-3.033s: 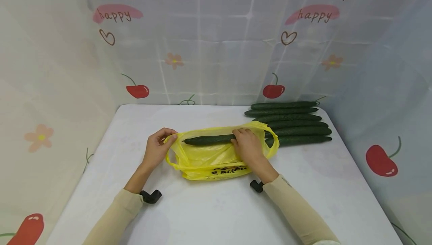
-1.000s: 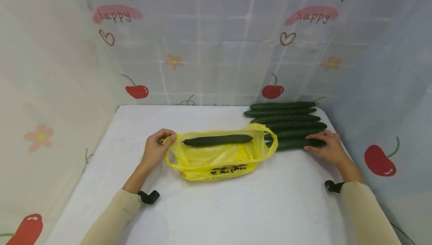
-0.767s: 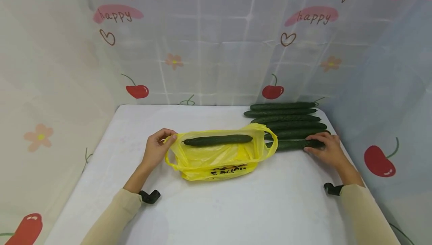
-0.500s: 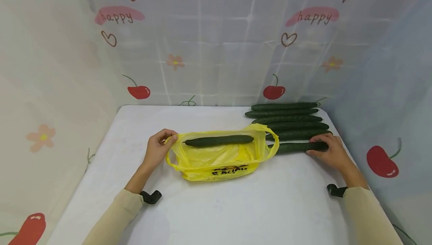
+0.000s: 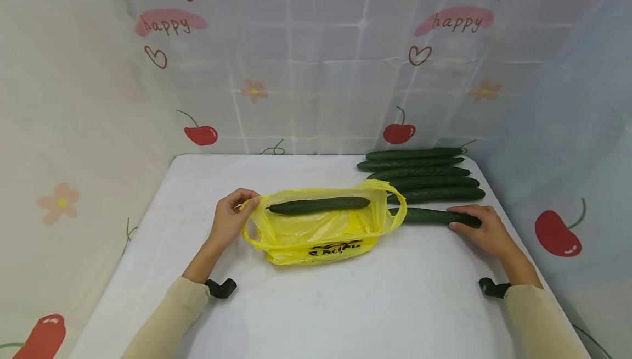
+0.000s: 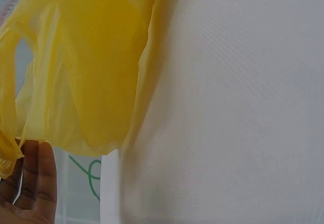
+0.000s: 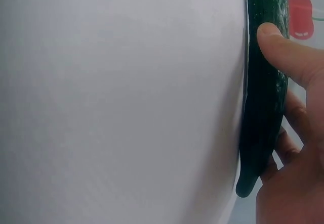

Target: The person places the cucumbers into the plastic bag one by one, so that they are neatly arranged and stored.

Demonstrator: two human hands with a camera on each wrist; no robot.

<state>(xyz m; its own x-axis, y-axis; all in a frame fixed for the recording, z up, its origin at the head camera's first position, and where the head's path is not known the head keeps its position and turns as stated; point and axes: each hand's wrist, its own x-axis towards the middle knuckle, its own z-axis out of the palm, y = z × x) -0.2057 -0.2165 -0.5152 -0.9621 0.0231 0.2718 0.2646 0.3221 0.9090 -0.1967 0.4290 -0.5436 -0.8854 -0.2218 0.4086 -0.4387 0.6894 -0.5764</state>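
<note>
A yellow plastic bag (image 5: 321, 238) with dark print lies mid-table, its mouth spread toward the camera. Inside it rests one dark green cucumber (image 5: 321, 205). My left hand (image 5: 231, 216) pinches the bag's left handle between thumb and fingers; the left wrist view shows the fingers (image 6: 46, 173) at the yellow film (image 6: 101, 72). To the bag's right, my right hand (image 5: 486, 230) grips the right end of another cucumber (image 5: 429, 216), thumb on the near side and fingers on the far side. The bag's right handle hides that cucumber's left end. The right wrist view shows this grip on the cucumber (image 7: 263, 97) closely.
Several more cucumbers (image 5: 419, 174) lie side by side at the table's back right, behind the held one. The white table (image 5: 316, 309) is enclosed by a printed curtain (image 5: 316, 73) at the back and sides.
My right hand has left the cucumber inside the bag, moved right to the row, and gripped the nearest cucumber, drawing it toward me and apart from the others. My left hand stays at the handle.
</note>
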